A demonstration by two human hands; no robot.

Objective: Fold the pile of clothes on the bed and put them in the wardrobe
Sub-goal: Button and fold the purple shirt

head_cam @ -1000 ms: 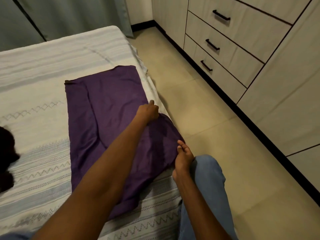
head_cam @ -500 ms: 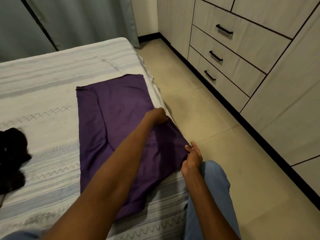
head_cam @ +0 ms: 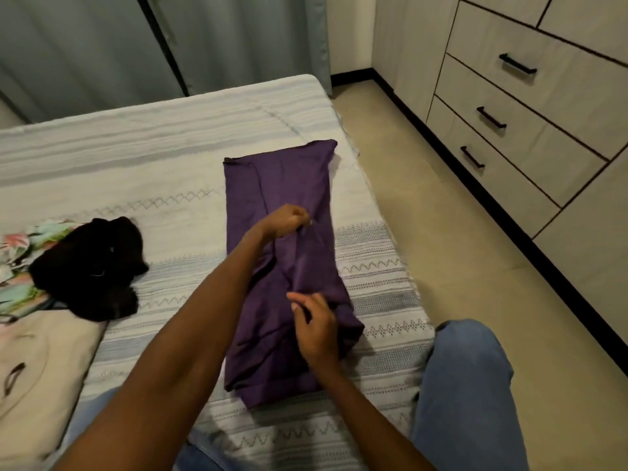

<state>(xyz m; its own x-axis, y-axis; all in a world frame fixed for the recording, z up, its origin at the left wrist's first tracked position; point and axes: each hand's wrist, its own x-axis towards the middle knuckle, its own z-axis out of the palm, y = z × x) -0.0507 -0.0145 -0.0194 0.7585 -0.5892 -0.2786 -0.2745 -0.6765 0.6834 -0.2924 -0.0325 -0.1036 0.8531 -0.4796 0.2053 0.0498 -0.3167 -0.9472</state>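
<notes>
I am curling the fingers of my left hand around a fold of the purple fabric garment, while my right hand is pinching its lower edge. The garment is lying as a long strip on the striped grey-white bed, with a crumpled black garment lying well apart to the left.

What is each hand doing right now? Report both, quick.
Left hand: curled, pinching a fold of the purple garment.
Right hand: fingers bent, resting on the same garment; a grip cannot be told.
</notes>
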